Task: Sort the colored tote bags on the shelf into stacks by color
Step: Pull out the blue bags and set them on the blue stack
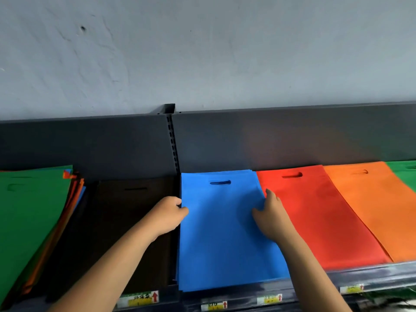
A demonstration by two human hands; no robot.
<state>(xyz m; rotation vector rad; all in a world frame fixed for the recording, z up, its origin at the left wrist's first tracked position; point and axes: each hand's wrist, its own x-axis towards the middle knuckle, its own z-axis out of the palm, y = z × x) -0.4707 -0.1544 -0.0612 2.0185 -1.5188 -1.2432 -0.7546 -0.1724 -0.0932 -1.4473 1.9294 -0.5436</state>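
A stack of blue tote bags (221, 233) lies flat in the middle of the shelf, handle cut-out at the far end. My left hand (167, 216) holds the stack's left edge, thumb on top and fingers hidden below the edge. My right hand (271, 216) rests on the stack's right edge with fingers straight, touching the border with the red stack (315, 212). Right of red lie an orange stack (373, 203) and a green stack (405, 176). A dark brown stack (126, 221) sits left of the blue one. At far left a mixed pile (29, 210) is topped by a green bag, with orange and blue edges showing.
A dark grey back panel (270, 136) with a slotted upright post (172, 140) stands behind the bags, and a pale wall rises above it. The shelf's front rail (371, 280) carries yellow price labels with red arrows.
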